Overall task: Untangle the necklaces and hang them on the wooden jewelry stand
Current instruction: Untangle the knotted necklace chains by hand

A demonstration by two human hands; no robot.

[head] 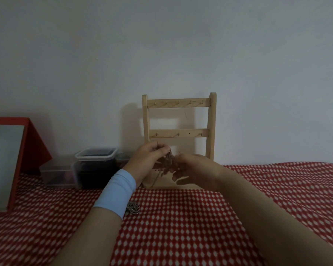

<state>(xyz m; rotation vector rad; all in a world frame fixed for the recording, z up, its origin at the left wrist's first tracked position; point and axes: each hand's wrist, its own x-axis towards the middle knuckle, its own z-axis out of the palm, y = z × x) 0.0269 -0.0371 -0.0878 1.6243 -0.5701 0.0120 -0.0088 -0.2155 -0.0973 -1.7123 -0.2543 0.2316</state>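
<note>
A wooden jewelry stand (179, 120) with two hooked crossbars stands against the wall on the red-and-white cloth. In front of its lower part, my left hand (148, 162) and my right hand (194, 167) both pinch a bunched, tangled chain necklace (168, 161) held in the air between them. The stand's base is partly hidden behind my hands. A second clump of necklace (133, 208) lies on the cloth beside my left wrist, which wears a light blue band. No necklace hangs on the hooks.
Clear plastic containers (95, 167) with dark contents sit left of the stand against the wall. A red-framed mirror (6, 162) leans at the far left. The red-and-white cloth (181, 227) covers the surface in front.
</note>
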